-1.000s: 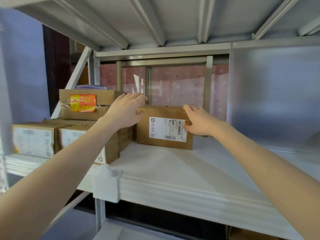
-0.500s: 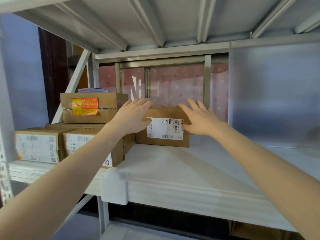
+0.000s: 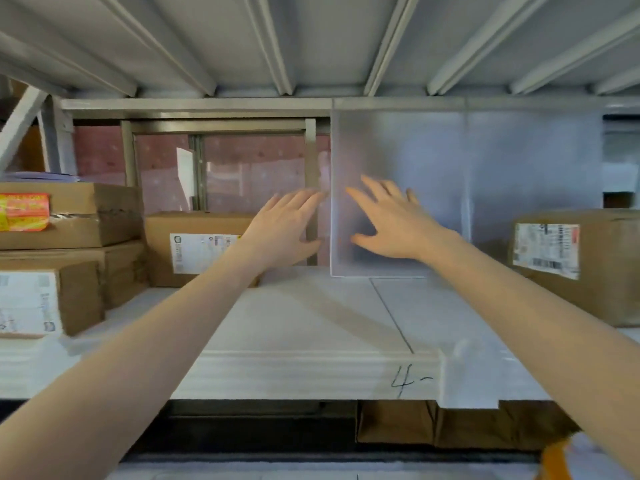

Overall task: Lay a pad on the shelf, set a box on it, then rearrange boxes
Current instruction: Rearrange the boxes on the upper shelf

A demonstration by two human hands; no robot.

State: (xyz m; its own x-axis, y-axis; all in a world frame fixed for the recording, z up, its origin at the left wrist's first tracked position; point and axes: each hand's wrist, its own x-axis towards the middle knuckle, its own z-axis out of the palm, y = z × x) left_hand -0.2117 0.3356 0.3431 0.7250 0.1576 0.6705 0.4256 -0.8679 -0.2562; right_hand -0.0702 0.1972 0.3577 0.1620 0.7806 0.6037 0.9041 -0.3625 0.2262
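Both hands are raised above the shelf [image 3: 450,317], palms turned away from the camera, and neither holds anything. The left hand [image 3: 280,230] is open with its fingers [image 3: 304,200] spread loosely and extended toward the back of the shelf; its wrist passes in front of the right end of the labelled box [image 3: 194,247], and whether it touches the box cannot be told. The right hand [image 3: 391,223] is likewise open, fingers [image 3: 372,188] splayed wide, in front of a translucent frosted panel [image 3: 433,168] that stands upright at the rear. The white pad [image 3: 311,323] lies flat on the shelf, its front edge hanging over the shelf lip, with a dark seam line running across it on the right. The labelled box sits on the pad at the rear left, its white shipping label facing forward, just beside a stack of cardboard boxes [image 3: 69,258] on the left; the top box of that stack bears an orange and yellow sticker [image 3: 24,211]. Another cardboard box [image 3: 588,261] with a white label stands at the right end of the shelf, well apart from the hands. A handwritten mark reading "4-" [image 3: 410,379] appears on the front edge of the pad. More cardboard [image 3: 450,427] is visible on the level beneath.
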